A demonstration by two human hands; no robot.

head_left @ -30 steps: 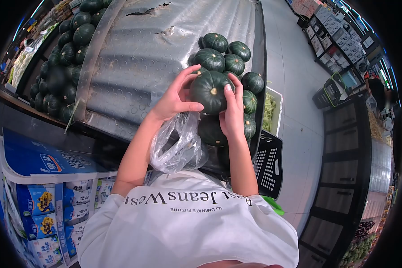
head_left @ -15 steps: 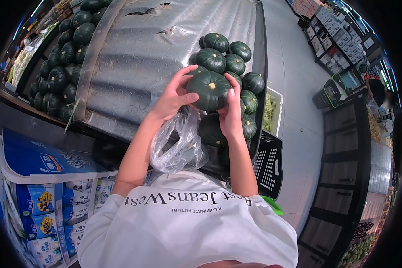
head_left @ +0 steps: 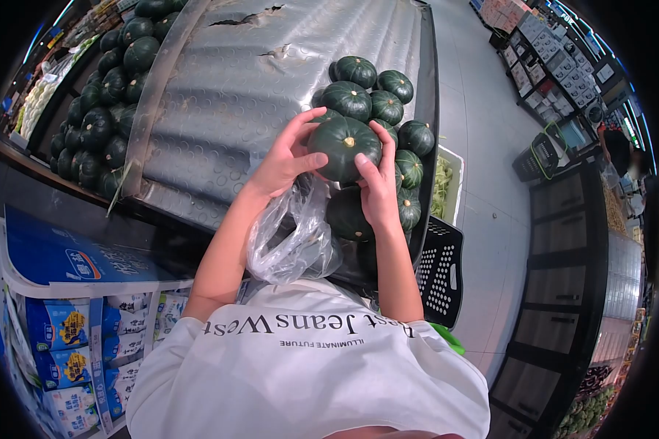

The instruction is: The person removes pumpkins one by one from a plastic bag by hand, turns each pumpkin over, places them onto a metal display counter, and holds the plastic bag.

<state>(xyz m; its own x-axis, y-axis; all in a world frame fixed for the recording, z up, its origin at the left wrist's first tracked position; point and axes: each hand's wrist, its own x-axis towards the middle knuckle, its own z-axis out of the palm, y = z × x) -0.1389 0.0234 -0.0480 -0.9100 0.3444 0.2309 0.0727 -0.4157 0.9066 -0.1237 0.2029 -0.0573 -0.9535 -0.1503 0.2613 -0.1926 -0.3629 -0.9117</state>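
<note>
A round dark green pumpkin [head_left: 343, 154] with a pale stem scar is held between both hands, above other pumpkins. My left hand [head_left: 284, 159] grips its left side, thumb on the front. On its right side is my right hand [head_left: 377, 172], with the thumb pressed near the stem scar. A clear plastic bag [head_left: 289, 241] hangs below my left hand and wrist; how it is attached is hidden. Several green pumpkins, one of them a striped pumpkin [head_left: 410, 170], lie behind and right of the held one on the grey ribbed display mat [head_left: 227, 110].
More pumpkins [head_left: 97, 128] are piled at the left behind a clear divider. A black perforated basket [head_left: 441, 274] and a white crate [head_left: 454, 183] of green vegetables stand at the right. A shelf of blue packets [head_left: 66, 325] is at lower left. A person [head_left: 619, 150] stands far right.
The held pumpkin has tilted and shifted slightly between my hands. My right thumb has moved left onto its front face. The bag hangs about where it was.
</note>
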